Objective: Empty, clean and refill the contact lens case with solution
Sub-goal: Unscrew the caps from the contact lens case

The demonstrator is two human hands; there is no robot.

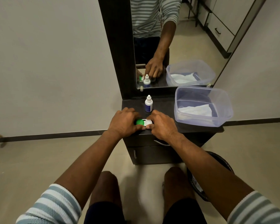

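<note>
both hands curl around the contact lens case (143, 122) at the dark cabinet top's (165, 104) front edge: left hand (124, 122) grips the green cap (139, 122) end, right hand (162, 124) pinches the white end. solution bottle (148, 104) stands at 12 o'clock from the case, label unreadable; plastic tub (223, 110) at 2 o'clock.

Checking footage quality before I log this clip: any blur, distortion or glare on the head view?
Head view: wide-angle bending at the edges; lens case slightly soft between left hand and right hand; solution bottle sharp; mirror reflects without harsh glare; lighting dim, even.
</note>
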